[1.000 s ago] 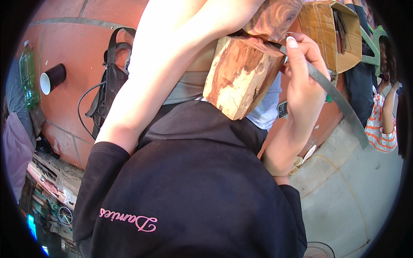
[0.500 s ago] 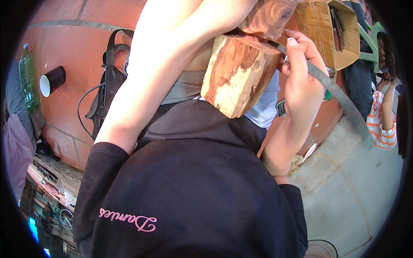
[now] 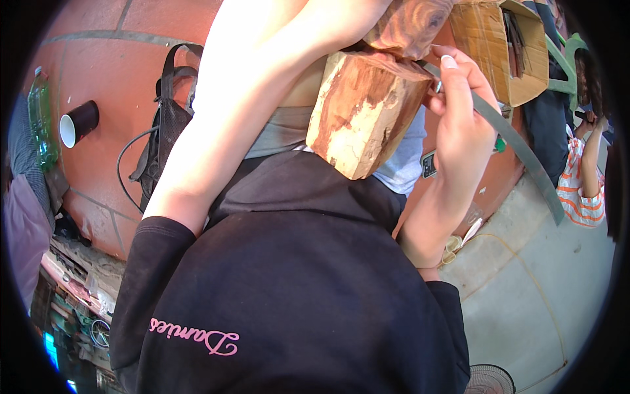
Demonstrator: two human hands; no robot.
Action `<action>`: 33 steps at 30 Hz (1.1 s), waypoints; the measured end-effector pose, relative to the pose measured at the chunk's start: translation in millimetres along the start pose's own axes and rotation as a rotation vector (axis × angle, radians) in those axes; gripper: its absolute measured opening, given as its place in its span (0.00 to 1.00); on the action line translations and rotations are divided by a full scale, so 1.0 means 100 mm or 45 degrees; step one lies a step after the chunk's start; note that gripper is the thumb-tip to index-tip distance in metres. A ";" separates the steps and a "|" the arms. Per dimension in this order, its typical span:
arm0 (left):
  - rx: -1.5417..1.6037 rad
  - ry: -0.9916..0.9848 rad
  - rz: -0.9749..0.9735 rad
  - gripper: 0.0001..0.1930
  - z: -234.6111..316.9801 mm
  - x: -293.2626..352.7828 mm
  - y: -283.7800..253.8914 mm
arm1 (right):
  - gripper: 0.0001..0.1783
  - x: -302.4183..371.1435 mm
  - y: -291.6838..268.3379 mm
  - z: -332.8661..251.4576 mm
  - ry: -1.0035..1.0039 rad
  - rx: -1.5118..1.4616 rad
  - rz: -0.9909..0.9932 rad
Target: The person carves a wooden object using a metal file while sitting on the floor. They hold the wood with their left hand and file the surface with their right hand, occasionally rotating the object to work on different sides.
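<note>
A carved wooden block (image 3: 367,118) with pale and reddish-brown patches leans between my legs, against my lap. Above it, past a narrow notch, rises its rounded, swirl-grained upper part (image 3: 410,29). My right hand (image 3: 459,98) is closed at the notch's right side, thumb and fingers pinching a long dark grey strip (image 3: 515,141), like a strip of sandpaper. One end of the strip reaches the notch; the rest curves down to the right. My left hand (image 3: 371,16) is by the upper part at the top edge, its fingers out of sight.
A cardboard box (image 3: 476,39) with thin dark pieces inside stands at the upper right. Beyond it are a green chair (image 3: 574,65) and another person's striped sleeve (image 3: 581,184). On the left are a black bag (image 3: 167,131), a dark cup (image 3: 82,123) and a green bottle (image 3: 42,125).
The strip's free tail has swung slightly left and shows sharper than before. My right hand has shifted very slightly right; the wooden block stays nearly still.
</note>
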State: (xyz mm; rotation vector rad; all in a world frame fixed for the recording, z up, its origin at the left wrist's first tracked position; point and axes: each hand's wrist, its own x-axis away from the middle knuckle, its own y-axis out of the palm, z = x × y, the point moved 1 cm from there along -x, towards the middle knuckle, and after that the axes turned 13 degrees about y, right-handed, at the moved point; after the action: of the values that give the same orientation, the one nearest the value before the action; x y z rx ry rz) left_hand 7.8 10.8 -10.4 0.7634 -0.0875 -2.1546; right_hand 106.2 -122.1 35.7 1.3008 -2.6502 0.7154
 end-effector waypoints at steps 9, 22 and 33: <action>0.192 0.025 0.077 0.09 -0.12 -0.02 0.02 | 0.11 0.00 -0.04 0.00 0.076 -0.078 -0.035; 0.103 -0.046 0.077 0.10 -0.01 0.01 0.04 | 0.12 -0.01 -0.01 0.00 0.078 -0.006 -0.016; 0.185 -0.080 0.092 0.10 -0.02 0.02 0.03 | 0.11 -0.01 0.02 0.01 -0.223 0.192 -0.016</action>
State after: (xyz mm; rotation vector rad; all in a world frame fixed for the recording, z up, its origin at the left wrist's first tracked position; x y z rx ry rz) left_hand 10.3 7.9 -12.3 0.7633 -0.3022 -2.1205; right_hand 105.7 -121.1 33.9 1.4810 -2.7674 0.8516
